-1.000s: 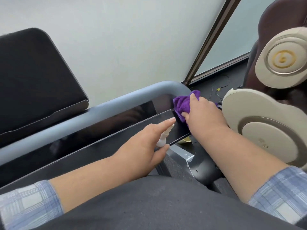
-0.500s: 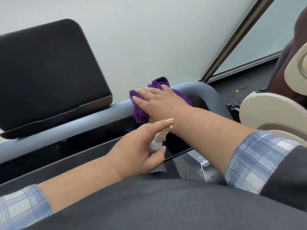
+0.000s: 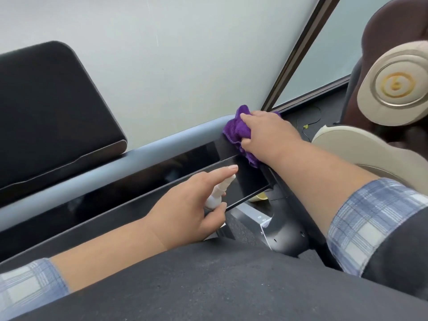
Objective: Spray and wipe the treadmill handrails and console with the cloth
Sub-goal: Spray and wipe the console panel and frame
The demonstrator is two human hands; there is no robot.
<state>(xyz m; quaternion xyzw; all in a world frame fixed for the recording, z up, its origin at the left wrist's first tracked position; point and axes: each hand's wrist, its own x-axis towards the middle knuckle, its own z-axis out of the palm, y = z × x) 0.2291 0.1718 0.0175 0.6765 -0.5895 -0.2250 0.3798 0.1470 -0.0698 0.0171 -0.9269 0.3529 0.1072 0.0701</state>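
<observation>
Purple cloth (image 3: 237,130) gripped by right hand (image 3: 266,133); left hand (image 3: 192,205) holds spray bottle (image 3: 220,191).

The handrail (image 3: 139,149) runs from lower left up to the right, with the console panel (image 3: 129,188) just below it and the screen (image 3: 46,112) above its left part. The right hand (image 3: 266,133) presses the cloth (image 3: 236,130) on the rail's right bend. The left hand (image 3: 190,207), nearer the person, holds the spray bottle (image 3: 220,191) over the panel. A chair (image 3: 382,89) stands at the far right.

Massage chair (image 3: 393,89) near frosted window (image 3: 347,42).
</observation>
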